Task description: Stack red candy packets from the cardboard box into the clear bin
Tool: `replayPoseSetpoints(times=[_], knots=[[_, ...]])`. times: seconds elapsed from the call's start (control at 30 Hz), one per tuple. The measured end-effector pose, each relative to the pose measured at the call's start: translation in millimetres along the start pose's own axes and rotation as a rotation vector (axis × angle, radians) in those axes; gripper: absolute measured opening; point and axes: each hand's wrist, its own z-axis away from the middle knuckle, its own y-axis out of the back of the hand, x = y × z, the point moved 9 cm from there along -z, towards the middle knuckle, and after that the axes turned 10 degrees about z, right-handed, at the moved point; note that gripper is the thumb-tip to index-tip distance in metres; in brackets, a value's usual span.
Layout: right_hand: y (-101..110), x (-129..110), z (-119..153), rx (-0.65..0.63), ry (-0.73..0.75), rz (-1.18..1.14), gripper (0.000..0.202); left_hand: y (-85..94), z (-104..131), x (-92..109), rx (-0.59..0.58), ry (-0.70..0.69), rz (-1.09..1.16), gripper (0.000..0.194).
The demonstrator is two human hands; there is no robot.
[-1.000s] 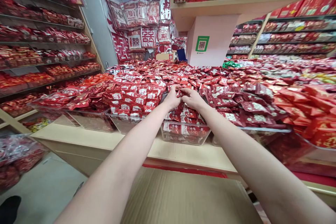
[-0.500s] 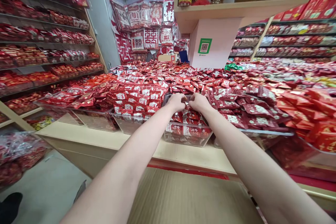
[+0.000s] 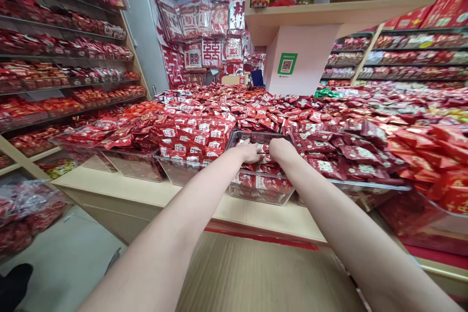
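Left hand (image 3: 250, 151) and right hand (image 3: 281, 149) have come nearer the front of the clear bin (image 3: 261, 198). Neighbouring heaps (image 3: 193, 139) crowd its sides; the desk (image 3: 252, 212) edge runs before it. Left fingers bend half-open, touching red packets (image 3: 265, 168) inside; right fingers curl, tips hidden; any grip I cannot tell.

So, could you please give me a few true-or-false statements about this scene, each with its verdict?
1. The left hand and right hand are at the same bin. True.
2. That bin stands on the floor. False: it stands on the counter.
3. The packets in it are mainly green. False: they are mainly red.
4. A green-framed QR code is on the pillar. True.
5. The bin's front wall is opaque. False: packets show through it.
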Motion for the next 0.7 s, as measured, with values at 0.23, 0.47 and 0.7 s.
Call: replayPoseSetpoints(times=[0.23, 0.47, 0.7], knots=[[13, -7, 6, 0.105, 0.068, 0.043, 0.029, -4.2, 6, 1, -0.06, 0.026, -0.028, 0.047], [1, -25, -2, 0.019, 0.239, 0.136, 0.024, -3.1, 6, 2, -0.028, 0.007, -0.01, 0.048], [6, -21, -2, 0.016, 0.229, 0.122, 0.025, 0.5, 4, 1, 0.016, 0.0, 0.025, 0.054]])
